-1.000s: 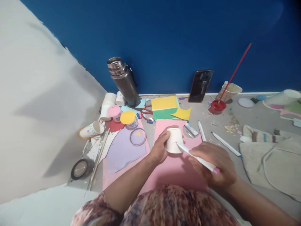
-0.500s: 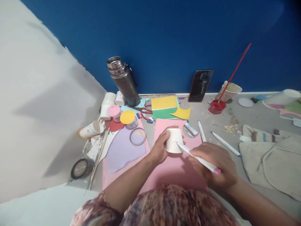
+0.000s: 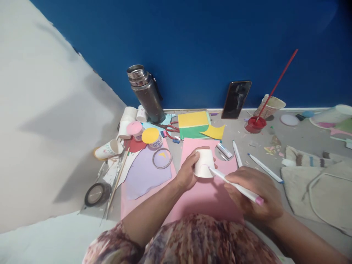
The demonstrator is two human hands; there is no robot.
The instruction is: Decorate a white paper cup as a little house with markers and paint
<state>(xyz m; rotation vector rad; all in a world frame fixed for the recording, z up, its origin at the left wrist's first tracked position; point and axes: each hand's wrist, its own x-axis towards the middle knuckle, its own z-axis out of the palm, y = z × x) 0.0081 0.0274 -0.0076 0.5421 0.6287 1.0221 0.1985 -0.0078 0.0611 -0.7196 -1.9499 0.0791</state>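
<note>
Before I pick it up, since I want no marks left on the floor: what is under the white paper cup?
The white paper cup, held by the left hand, sits upside down on a pink paper sheet. Whatever lies inside the cup's rim is hidden.

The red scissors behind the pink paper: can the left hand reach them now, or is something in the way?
Probably not at once: the left hand is gripping the white cup. The red scissors lie uncovered just beyond it, with nothing between.

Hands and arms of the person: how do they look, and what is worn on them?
Both the left hand and the right hand are bare, with no gloves; I can see no rings or watch. The forearms are uncovered. A mottled maroon and purple patterned garment shows below.
</note>
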